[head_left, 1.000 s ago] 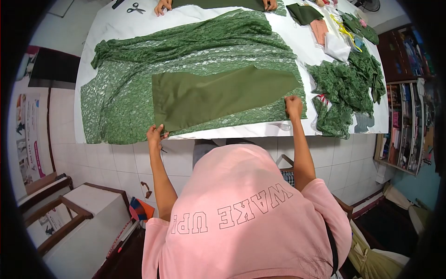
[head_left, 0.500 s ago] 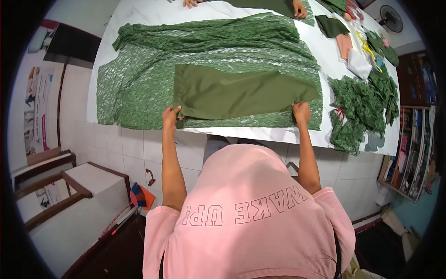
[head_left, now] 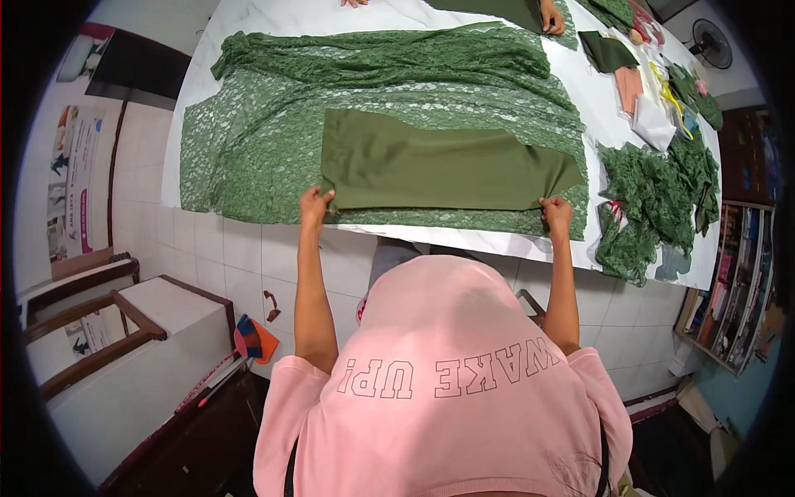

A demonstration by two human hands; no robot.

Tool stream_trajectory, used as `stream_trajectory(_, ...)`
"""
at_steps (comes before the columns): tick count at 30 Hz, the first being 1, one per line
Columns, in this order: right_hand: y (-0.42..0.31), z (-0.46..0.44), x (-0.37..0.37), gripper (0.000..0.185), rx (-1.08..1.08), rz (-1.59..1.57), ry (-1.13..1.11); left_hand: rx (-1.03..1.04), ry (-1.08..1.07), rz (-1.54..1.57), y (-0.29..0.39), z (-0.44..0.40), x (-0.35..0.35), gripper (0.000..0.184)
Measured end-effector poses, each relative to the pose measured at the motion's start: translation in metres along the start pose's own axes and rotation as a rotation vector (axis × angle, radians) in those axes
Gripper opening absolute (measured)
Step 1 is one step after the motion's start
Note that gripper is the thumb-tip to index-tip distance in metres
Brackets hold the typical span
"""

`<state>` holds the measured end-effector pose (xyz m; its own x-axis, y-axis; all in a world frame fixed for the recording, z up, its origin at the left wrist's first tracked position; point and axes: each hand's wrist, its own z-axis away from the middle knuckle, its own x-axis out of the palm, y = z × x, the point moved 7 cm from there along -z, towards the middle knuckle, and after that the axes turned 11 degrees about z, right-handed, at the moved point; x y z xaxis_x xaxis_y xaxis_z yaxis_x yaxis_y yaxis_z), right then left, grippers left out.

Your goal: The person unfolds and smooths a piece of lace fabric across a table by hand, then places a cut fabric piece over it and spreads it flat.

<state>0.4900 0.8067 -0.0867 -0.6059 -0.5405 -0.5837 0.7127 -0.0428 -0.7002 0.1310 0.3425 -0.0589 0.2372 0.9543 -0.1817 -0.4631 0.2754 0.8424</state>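
A plain olive-green fabric piece lies on a wide spread of green lace fabric. My left hand pinches its near left corner between thumb and fingers. Toward the right end of the same near edge, my right hand is closed on the cloth. Between the two hands the edge runs nearly straight, and the right end of the piece tapers. Thicker folds of lace lie across the far side of the spread.
The lace rests on a white marbled table. Crumpled green lace lies at the right, with a plastic packet and a yellow-handled tool beyond it. Across the table, another person's hand touches dark green cloth. A fan stands at far right.
The near edge of the olive fabric has become straighter and its surface smoother, with both hands still on it. The whole view has shifted slightly.
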Motion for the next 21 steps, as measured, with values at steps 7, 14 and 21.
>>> stream_trajectory(7,-0.025,0.003,-0.007,0.014,0.033,-0.138,-0.064,0.051,0.103,-0.069,0.015,0.006,0.005,0.037)
stream_trajectory(14,-0.042,0.019,-0.025,0.013,-0.101,-0.239,0.039,0.151,-0.080,0.122,0.016,-0.007,-0.002,0.034)
stream_trajectory(21,0.003,0.036,0.002,0.008,-0.022,-0.057,0.031,0.125,0.055,-0.113,-0.032,-0.005,-0.020,0.032)
